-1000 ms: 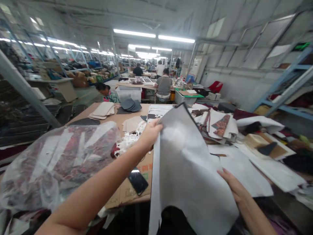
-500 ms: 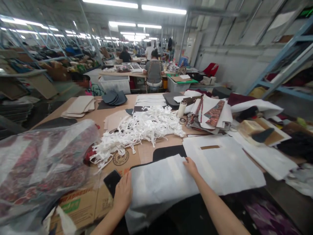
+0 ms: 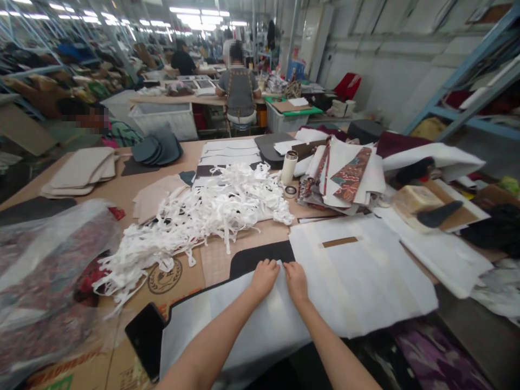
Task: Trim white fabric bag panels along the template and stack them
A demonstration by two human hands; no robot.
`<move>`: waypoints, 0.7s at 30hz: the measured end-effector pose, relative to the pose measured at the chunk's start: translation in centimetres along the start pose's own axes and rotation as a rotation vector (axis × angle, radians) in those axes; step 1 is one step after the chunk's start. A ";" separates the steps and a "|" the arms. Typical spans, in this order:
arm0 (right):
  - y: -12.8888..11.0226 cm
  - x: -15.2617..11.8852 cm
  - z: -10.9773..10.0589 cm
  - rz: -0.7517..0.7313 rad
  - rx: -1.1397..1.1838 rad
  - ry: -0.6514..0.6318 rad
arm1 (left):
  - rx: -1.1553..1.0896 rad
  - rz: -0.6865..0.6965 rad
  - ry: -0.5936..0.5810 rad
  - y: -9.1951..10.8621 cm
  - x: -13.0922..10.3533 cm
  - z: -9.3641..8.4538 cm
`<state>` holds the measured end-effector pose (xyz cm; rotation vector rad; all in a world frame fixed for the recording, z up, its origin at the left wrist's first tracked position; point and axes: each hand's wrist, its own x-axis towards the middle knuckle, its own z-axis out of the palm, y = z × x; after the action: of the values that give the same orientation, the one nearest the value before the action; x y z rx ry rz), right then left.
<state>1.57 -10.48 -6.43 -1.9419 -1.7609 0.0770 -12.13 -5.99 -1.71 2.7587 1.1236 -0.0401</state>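
A white sheet (image 3: pixel 211 319) with a dark edging lies across the front of the table, over a black piece (image 3: pixel 260 255). My left hand (image 3: pixel 265 277) grips the sheet's far edge, its fingers bent together. Right beside it, my right hand (image 3: pixel 296 279) pinches the same edge near a small raised corner. To the right lies another white sheet (image 3: pixel 377 281) with a brown slot. A black phone (image 3: pixel 147 338) rests by the sheet's left end.
White tangled strips (image 3: pixel 219 206) are heaped mid-table. A plastic-wrapped bundle (image 3: pixel 49 271) lies left, a cream bottle (image 3: pixel 289 169) and stacked fabric pieces (image 3: pixel 349 173) behind right. One person (image 3: pixel 239 92) sits ahead; another (image 3: pixel 122 132) is at the left.
My left hand has moved right from the sheet's left end to its far edge, beside my right hand. The view has shifted down and to the right.
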 end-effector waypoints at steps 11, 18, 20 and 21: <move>-0.5 -0.6 -0.5 -0.104 -0.138 -0.016 | 0.031 0.059 0.015 -0.6 0.6 0.0; -0.8 -0.3 -0.9 -0.138 -0.195 -0.072 | 0.031 0.056 -0.005 -0.2 1.0 -0.3; -0.5 -0.1 -1.1 -0.148 -0.197 -0.099 | 0.039 0.074 0.003 -0.1 1.3 -0.5; -0.2 -0.1 -1.2 -0.153 -0.183 -0.104 | 0.045 0.091 0.010 -0.1 1.5 -0.6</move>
<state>1.85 -10.96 -5.33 -1.9512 -2.0421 -0.0392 -11.18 -4.79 -1.26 2.8500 1.0097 -0.0408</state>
